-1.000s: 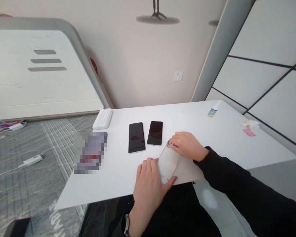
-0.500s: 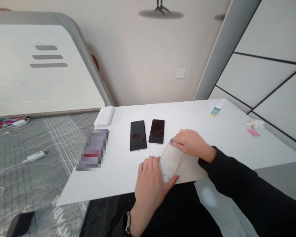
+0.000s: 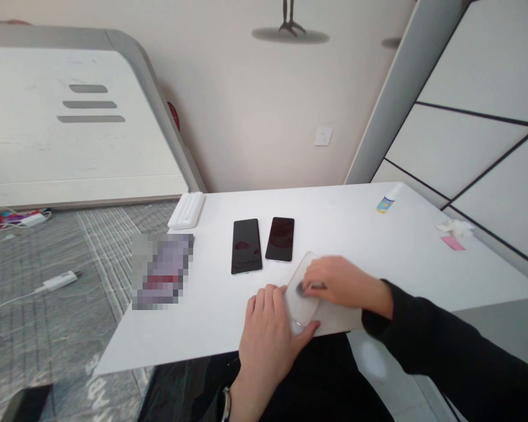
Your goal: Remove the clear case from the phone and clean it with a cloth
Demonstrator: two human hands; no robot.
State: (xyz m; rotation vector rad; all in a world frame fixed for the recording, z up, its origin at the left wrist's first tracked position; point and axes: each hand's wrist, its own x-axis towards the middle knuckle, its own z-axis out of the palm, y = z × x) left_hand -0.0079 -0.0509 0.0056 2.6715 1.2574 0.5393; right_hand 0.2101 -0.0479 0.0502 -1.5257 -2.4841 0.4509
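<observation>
Left hand, fingers and thumb along its edges, steadies a clear phone case on the counter; right hand, blurred, curls over it, grip unclear. Apparently rubbing; further strokes seem called for.

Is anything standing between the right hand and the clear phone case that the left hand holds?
Nothing large stands there: the right hand lies on the clear phone case, which the left hand holds at its edge. Only a small grey object, too blurred to name, shows at the fingertips.
</observation>
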